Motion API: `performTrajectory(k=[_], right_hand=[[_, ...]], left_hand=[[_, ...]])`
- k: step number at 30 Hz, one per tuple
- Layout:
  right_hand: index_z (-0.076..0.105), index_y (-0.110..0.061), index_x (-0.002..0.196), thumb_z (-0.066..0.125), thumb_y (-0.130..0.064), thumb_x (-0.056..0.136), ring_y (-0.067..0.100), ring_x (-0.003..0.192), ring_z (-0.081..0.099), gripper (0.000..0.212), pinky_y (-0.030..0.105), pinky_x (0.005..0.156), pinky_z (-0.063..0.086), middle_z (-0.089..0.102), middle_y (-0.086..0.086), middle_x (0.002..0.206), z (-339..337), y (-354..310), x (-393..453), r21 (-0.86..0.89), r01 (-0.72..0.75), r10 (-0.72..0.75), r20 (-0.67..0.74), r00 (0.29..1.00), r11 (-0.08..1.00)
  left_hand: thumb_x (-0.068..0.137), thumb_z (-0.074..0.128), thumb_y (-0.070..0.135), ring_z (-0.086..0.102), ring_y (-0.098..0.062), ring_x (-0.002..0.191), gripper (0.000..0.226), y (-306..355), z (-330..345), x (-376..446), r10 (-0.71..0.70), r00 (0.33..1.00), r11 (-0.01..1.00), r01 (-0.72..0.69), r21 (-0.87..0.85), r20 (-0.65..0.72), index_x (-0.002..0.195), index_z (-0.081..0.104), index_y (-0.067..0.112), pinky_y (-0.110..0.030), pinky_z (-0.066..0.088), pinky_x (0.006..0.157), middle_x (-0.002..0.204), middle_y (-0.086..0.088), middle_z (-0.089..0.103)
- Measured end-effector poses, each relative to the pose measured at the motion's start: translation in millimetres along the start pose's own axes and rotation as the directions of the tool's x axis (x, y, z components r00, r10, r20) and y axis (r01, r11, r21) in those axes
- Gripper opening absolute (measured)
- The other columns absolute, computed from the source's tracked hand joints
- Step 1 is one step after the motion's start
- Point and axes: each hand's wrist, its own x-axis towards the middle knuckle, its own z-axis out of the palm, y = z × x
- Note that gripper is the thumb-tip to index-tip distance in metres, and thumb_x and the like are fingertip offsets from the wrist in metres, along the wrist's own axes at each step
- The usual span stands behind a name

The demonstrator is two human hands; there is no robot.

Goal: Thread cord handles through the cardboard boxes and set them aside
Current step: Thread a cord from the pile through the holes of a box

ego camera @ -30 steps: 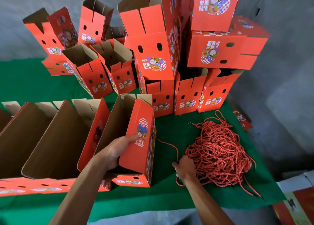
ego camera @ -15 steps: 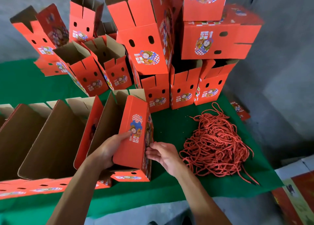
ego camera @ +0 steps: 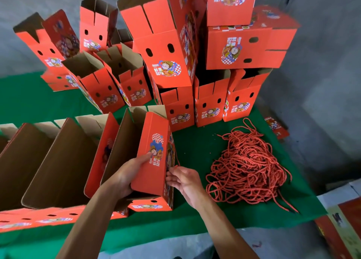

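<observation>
An open red cardboard box [ego camera: 151, 161] lies tilted on the green table, its brown inside facing left. My left hand [ego camera: 127, 175] grips its near edge, thumb on the printed red face. My right hand [ego camera: 182, 179] is at the box's right side and pinches the end of a red cord [ego camera: 174, 157] that runs up along that side. A loose heap of red cords [ego camera: 248, 167] lies on the cloth to the right of my right hand.
Several open boxes [ego camera: 58, 157] lie in a row to the left. A tall stack of red boxes [ego camera: 195, 63] fills the back of the green table [ego camera: 195, 219]. The table's front edge and right corner are close; more cartons [ego camera: 343, 225] sit at the lower right.
My right hand left the cord heap with one cord and came to the box's right side, where it now holds the cord's end. My left hand has kept its grip on the box.
</observation>
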Motion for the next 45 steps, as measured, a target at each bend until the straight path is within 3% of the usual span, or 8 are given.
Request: performTrajectory(k=[7, 15, 19, 26, 29, 33, 40, 45], right_hand=[[0.07, 0.011, 0.092, 0.07, -0.015, 0.098, 0.017, 0.066, 0.059, 0.026, 0.028, 0.063, 0.051, 0.067, 0.01, 0.079, -10, -4, 3, -0.321, 0.172, -0.147, 0.101, 0.984, 0.932], [0.067, -0.011, 0.097, 0.06, -0.03, 0.103, 0.011, 0.076, 0.069, 0.022, 0.031, 0.071, 0.061, 0.07, -0.002, 0.088, -11, -7, 2, -0.731, 0.337, -0.287, 0.199, 0.937, 0.594], [0.069, -0.02, 0.104, 0.059, -0.049, 0.101, 0.008, 0.083, 0.071, 0.031, 0.033, 0.076, 0.062, 0.07, -0.014, 0.099, -17, -12, 1, -0.831, 0.19, -0.144, 0.134, 0.98, 0.523], [0.052, -0.017, 0.134, 0.051, -0.023, 0.105, 0.021, 0.095, 0.069, 0.029, 0.034, 0.077, 0.061, 0.049, 0.008, 0.132, -90, -12, -1, -0.927, -0.355, -0.321, -0.302, 0.898, -0.12], [0.061, -0.016, 0.119, 0.048, -0.02, 0.105, 0.016, 0.085, 0.068, 0.019, 0.034, 0.074, 0.06, 0.06, 0.003, 0.113, -103, -9, -4, -0.946, -0.312, -0.363, -0.261, 0.895, -0.089], [0.064, -0.018, 0.086, 0.052, -0.02, 0.104, 0.008, 0.071, 0.063, 0.023, 0.029, 0.063, 0.056, 0.063, -0.005, 0.085, -103, -12, -4, -0.955, -0.276, -0.38, -0.216, 0.899, -0.109], [0.061, -0.013, 0.091, 0.047, -0.007, 0.105, 0.011, 0.069, 0.068, 0.021, 0.02, 0.054, 0.051, 0.072, 0.001, 0.09, -95, -12, 4, -0.934, -0.338, -0.201, -0.311, 0.929, -0.117], [0.074, -0.006, 0.077, 0.066, -0.007, 0.096, 0.018, 0.062, 0.065, 0.021, 0.029, 0.057, 0.05, 0.074, 0.009, 0.072, -101, -19, 12, -0.919, -0.278, -0.196, -0.338, 0.92, 0.28]], left_hand=[[0.096, 0.027, 0.078, 0.055, -0.046, 0.132, 0.09, -4, -4, 8, -0.095, 0.992, 0.981, 0.107, -0.159, 0.084, 0.129, 0.064, 0.003, -0.06, 0.036, 0.116, 0.134, -0.03, 0.061], [0.094, 0.071, 0.01, 0.073, -0.029, 0.096, 0.023, -5, 10, 0, 0.261, 0.946, 0.671, -0.322, 0.667, 0.194, 0.11, 0.067, -0.007, -0.051, 0.059, 0.091, 0.104, -0.021, 0.073], [0.095, 0.069, 0.005, 0.071, -0.031, 0.101, 0.024, -4, 10, 1, 0.26, 0.939, 0.565, -0.336, 0.753, 0.224, 0.115, 0.063, -0.007, -0.049, 0.057, 0.093, 0.109, -0.022, 0.07], [0.097, 0.066, 0.01, 0.072, -0.023, 0.097, 0.007, 6, 11, -10, 0.268, 0.962, 0.625, -0.215, 0.75, 0.053, 0.104, 0.067, 0.011, -0.024, 0.059, 0.077, 0.1, -0.004, 0.072], [0.107, 0.049, 0.021, 0.069, -0.008, 0.097, 0.02, 17, 3, -25, 0.474, 0.88, 0.551, -0.292, 0.782, -0.006, 0.118, 0.065, 0.023, -0.022, 0.056, 0.083, 0.113, 0.006, 0.071], [0.087, 0.057, -0.014, 0.057, -0.021, 0.131, 0.048, 39, -36, -41, 0.795, 0.579, 0.09, -0.403, 0.911, 0.178, 0.116, 0.073, 0.021, -0.042, 0.048, 0.111, 0.136, -0.001, 0.064], [0.09, 0.07, 0.018, -0.006, -0.018, 0.158, 0.037, 68, -93, -41, 0.644, 0.693, -0.206, -0.25, 0.946, 0.323, 0.112, 0.073, 0.047, -0.052, 0.008, 0.128, 0.17, 0.006, 0.016], [0.087, 0.077, 0.039, 0.005, -0.011, 0.158, 0.015, 79, -80, -33, 0.612, 0.666, -0.278, -0.323, 0.905, 0.426, 0.101, 0.075, 0.045, -0.044, 0.008, 0.129, 0.165, 0.012, 0.027]])
